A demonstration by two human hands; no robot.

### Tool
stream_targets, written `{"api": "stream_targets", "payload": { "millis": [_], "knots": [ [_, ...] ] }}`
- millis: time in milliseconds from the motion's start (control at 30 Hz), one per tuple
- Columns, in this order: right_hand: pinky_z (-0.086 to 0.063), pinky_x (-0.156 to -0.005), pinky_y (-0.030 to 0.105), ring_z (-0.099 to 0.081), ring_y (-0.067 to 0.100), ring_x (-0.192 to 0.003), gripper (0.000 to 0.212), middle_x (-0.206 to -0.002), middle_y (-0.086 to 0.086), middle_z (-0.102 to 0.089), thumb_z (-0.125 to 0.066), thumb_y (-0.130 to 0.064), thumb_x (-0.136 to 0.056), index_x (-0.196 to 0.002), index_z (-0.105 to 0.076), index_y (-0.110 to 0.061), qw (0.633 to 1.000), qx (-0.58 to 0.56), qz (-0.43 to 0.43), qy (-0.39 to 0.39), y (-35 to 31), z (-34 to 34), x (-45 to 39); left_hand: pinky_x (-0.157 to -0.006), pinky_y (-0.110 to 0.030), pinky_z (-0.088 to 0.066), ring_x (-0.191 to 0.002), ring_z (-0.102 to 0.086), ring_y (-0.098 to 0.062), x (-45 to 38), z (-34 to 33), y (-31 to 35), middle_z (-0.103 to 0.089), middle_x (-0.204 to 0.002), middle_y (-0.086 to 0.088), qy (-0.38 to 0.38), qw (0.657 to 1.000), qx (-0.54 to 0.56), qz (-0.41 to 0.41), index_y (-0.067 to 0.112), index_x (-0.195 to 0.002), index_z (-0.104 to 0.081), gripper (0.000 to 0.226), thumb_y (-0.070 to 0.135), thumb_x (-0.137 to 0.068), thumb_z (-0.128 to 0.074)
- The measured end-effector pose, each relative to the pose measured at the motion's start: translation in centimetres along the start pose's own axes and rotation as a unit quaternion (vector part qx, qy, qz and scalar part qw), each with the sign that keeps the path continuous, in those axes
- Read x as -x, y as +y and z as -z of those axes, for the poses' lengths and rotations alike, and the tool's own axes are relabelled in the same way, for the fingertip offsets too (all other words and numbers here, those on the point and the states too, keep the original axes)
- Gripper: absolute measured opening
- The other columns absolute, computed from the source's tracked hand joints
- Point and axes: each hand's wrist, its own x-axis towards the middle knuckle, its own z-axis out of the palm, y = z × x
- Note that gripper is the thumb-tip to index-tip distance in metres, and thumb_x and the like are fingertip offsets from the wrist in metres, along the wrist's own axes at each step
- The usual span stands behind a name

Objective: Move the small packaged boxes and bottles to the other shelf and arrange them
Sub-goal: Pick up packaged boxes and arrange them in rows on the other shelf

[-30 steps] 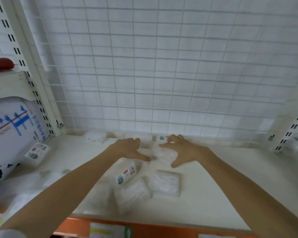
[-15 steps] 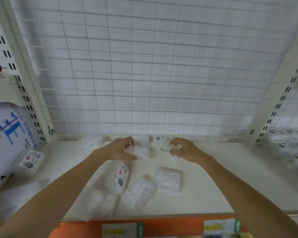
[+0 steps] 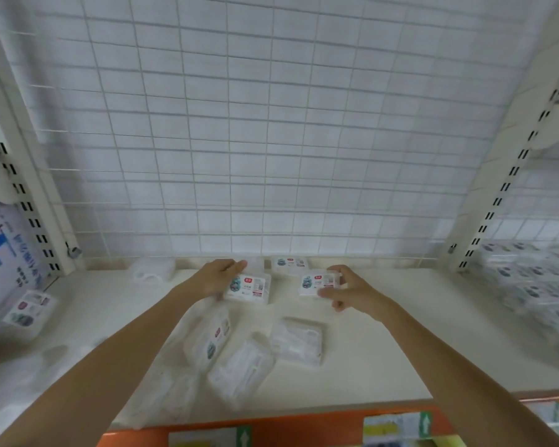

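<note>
Clear plastic is showing under both sets of fingers: the left hand (image 3: 217, 279) is pinching the left box (image 3: 248, 289) by its top edge and near side, and the right hand (image 3: 349, 290) is clamping the right box (image 3: 318, 283) between thumb below and fingers above. Both boxes are standing label-forward, side by side toward the back of the cream shelf (image 3: 384, 350), just in front of a third box (image 3: 289, 263) resting against the wire grid (image 3: 271, 140).

These packs are looking light and rigid, with slick faces, so gripping across the short edges seems safer than squeezing the flat sides. Nearer the front, a labelled pack (image 3: 212, 338) and two plain ones (image 3: 296, 341) (image 3: 241, 369) are lying flat and jumbled, waiting their turn.

For room, the shelf's right half is offering open surface, while the slotted uprights (image 3: 497, 201) and the grid are closing in the back and sides. Watch the orange front lip (image 3: 271, 424): anything nudged forward could be sliding off. Stacked stock (image 3: 536, 285) is filling the neighbouring bay on the right.
</note>
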Motion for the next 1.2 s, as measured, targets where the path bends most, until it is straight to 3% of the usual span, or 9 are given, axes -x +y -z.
{"api": "stream_targets", "payload": {
  "millis": [100, 200, 367, 467, 633, 800, 1000, 1100, 1200],
  "knots": [
    [-0.050, -0.058, 0.020, -0.055, 0.014, -0.073, 0.073, -0.110, 0.001, -0.049, -0.076, -0.007, -0.074, -0.131, -0.034, -0.022, 0.996, 0.079, 0.005, -0.027, 0.2, 0.6, -0.2, -0.087, -0.030, -0.042, -0.096, -0.059, -0.021, -0.1, 0.0, -0.2, -0.064, -0.103, -0.003, -0.030, 0.999, 0.027, 0.033, 0.016, -0.107, -0.057, 0.049, 0.056, -0.092, -0.033],
    [-0.052, -0.062, 0.025, -0.055, 0.019, -0.080, 0.076, -0.121, 0.009, -0.044, -0.075, -0.002, -0.072, -0.134, -0.034, -0.018, 0.989, 0.144, 0.017, -0.027, 0.4, 1.1, -0.9, -0.085, -0.030, -0.046, -0.101, -0.059, -0.020, 0.3, 1.1, -0.8, -0.062, -0.109, 0.003, -0.087, 0.995, 0.045, 0.014, 0.025, -0.110, -0.057, 0.054, 0.066, -0.075, -0.055],
    [-0.050, -0.058, 0.023, -0.055, 0.018, -0.080, 0.068, -0.127, 0.006, -0.044, -0.076, -0.008, -0.071, -0.130, -0.043, -0.018, 0.980, 0.198, 0.019, -0.027, 0.5, 1.6, -1.8, -0.076, -0.017, -0.043, -0.109, -0.047, -0.013, 0.8, 0.8, -1.1, -0.044, -0.123, 0.004, -0.104, 0.991, -0.082, 0.002, 0.022, -0.132, -0.037, 0.068, 0.024, -0.074, -0.074],
    [-0.043, -0.053, 0.019, -0.051, 0.010, -0.077, 0.066, -0.129, -0.001, -0.043, -0.079, -0.016, -0.071, -0.128, -0.045, -0.019, 0.977, 0.207, 0.038, -0.033, 0.8, 1.7, -2.0, -0.089, -0.024, -0.043, -0.109, -0.048, -0.016, 0.7, 0.3, -1.1, -0.047, -0.124, -0.001, -0.087, 0.988, -0.128, -0.021, 0.015, -0.132, -0.038, 0.067, 0.023, -0.075, -0.073],
    [-0.050, -0.065, 0.027, -0.053, 0.014, -0.086, 0.063, -0.124, -0.001, -0.047, -0.080, -0.016, -0.068, -0.123, -0.049, -0.018, 0.979, 0.192, 0.065, -0.033, 1.5, 2.0, -1.9, -0.087, -0.021, -0.033, -0.108, -0.042, -0.015, 0.5, 0.0, -0.5, -0.040, -0.111, 0.002, -0.031, 0.976, -0.208, -0.052, 0.013, -0.131, -0.040, 0.068, 0.023, -0.072, -0.074],
    [-0.041, -0.061, 0.008, -0.046, 0.002, -0.085, 0.061, -0.109, -0.011, -0.042, -0.075, -0.012, -0.072, -0.125, -0.046, -0.019, 0.960, 0.232, 0.157, -0.009, 1.2, 4.6, -0.5, -0.088, -0.019, -0.032, -0.106, -0.040, -0.011, 1.6, 0.7, 0.5, -0.039, -0.114, 0.004, 0.036, 0.987, -0.143, -0.059, 0.012, -0.130, -0.041, 0.070, 0.014, -0.071, -0.077],
    [-0.036, -0.076, 0.012, -0.047, 0.005, -0.098, 0.060, -0.108, -0.021, -0.043, -0.077, -0.015, -0.071, -0.121, -0.047, -0.027, 0.947, 0.220, 0.221, 0.072, 1.6, 9.0, 2.3, -0.085, -0.017, -0.037, -0.101, -0.049, -0.012, 4.1, 0.4, 2.6, -0.046, -0.110, 0.006, 0.157, 0.979, -0.070, -0.108, 0.016, -0.121, -0.046, 0.063, 0.012, -0.067, -0.080],
    [-0.036, -0.076, 0.005, -0.046, -0.003, -0.097, 0.060, -0.110, -0.018, -0.046, -0.078, -0.011, -0.069, -0.116, -0.047, -0.030, 0.948, 0.195, 0.230, 0.106, 2.6, 10.4, 5.0, -0.089, -0.018, -0.039, -0.099, -0.051, -0.006, 5.8, -0.7, 3.6, -0.046, -0.106, 0.014, 0.161, 0.974, -0.021, -0.155, 0.037, -0.107, -0.043, 0.062, 0.011, -0.066, -0.081],
    [-0.036, -0.076, 0.001, -0.046, -0.006, -0.095, 0.060, -0.108, -0.021, -0.045, -0.079, -0.010, -0.068, -0.114, -0.047, -0.032, 0.947, 0.193, 0.219, 0.132, 4.1, 11.2, 8.7, -0.091, -0.016, -0.038, -0.103, -0.049, -0.003, 6.9, -2.0, 4.2, -0.043, -0.108, 0.013, 0.139, 0.972, -0.014, -0.187, 0.042, -0.103, -0.043, 0.064, 0.011, -0.064, -0.083]
  ]
}}
